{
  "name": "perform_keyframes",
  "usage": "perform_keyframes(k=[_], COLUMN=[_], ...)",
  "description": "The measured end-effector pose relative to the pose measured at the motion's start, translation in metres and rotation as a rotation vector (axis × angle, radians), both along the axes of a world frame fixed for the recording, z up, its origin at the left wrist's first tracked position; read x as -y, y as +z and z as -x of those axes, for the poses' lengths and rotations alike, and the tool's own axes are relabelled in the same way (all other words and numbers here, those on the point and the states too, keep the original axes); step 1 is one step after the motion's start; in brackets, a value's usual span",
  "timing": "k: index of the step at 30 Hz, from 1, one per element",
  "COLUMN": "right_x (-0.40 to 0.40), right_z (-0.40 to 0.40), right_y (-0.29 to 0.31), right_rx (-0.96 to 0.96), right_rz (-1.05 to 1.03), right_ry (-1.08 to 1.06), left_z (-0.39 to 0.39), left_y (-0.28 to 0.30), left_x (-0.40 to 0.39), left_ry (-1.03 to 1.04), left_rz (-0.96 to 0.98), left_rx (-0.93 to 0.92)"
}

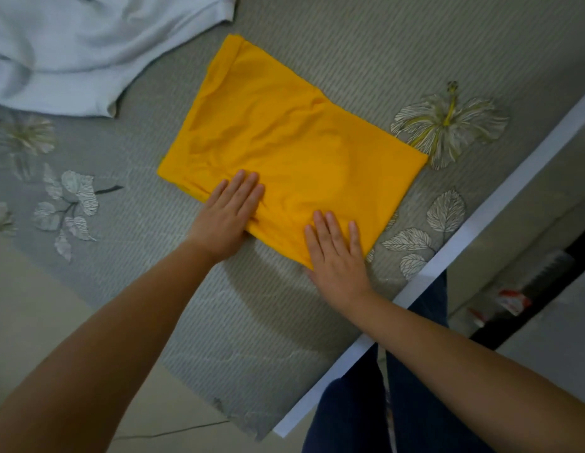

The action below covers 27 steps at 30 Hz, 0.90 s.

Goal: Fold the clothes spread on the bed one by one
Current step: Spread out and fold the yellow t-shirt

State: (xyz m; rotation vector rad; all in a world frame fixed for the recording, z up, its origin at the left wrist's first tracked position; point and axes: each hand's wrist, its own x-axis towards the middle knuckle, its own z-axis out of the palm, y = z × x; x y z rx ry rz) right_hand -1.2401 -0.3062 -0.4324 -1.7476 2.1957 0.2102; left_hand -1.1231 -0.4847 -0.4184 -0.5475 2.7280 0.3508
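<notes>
A yellow garment (284, 138) lies folded into a rough rectangle on the grey flowered bedsheet (219, 322). My left hand (227, 215) rests flat, palm down, on its near left edge, fingers together and stretched out. My right hand (335, 253) presses flat on the near right corner, fingers slightly apart. Neither hand grips the cloth. A pale blue-white garment (72, 50) lies unfolded and rumpled at the top left, apart from the yellow one.
The bed's white edge (447, 253) runs diagonally at the right, with my dark trouser legs (359, 416) and the floor beyond it. A beige surface (33, 308) shows at the lower left. Printed flowers and leaves mark the sheet.
</notes>
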Motion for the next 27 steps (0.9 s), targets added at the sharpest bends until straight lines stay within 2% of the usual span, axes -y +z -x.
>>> perform_keyframes(k=[5,9,15,19,22,27], right_x=[0.007,0.01,0.007,0.0,-0.008,-0.023], right_z=[0.004,0.014,0.072,0.122,0.167,0.255], right_y=[-0.002,0.007,0.04,0.073,0.101,0.153], right_rx=[0.002,0.068,0.061,0.022,-0.041,-0.03], right_rz=[0.043,0.064,0.252,0.273,0.252,0.237], right_ry=[-0.038,-0.048,-0.09,-0.052,-0.013,-0.155], left_z=[0.008,0.002,0.02,0.061,0.106,0.206], left_y=[-0.011,-0.013,0.011,0.037,0.068,0.131], left_x=[0.011,0.017,0.013,-0.001,-0.003,-0.006], left_ry=[0.087,0.266,0.338,0.295,0.194,0.083], left_rz=[0.015,0.055,0.012,0.038,0.098,0.186], left_rx=[-0.03,-0.065,-0.115,-0.199,-0.173,-0.237])
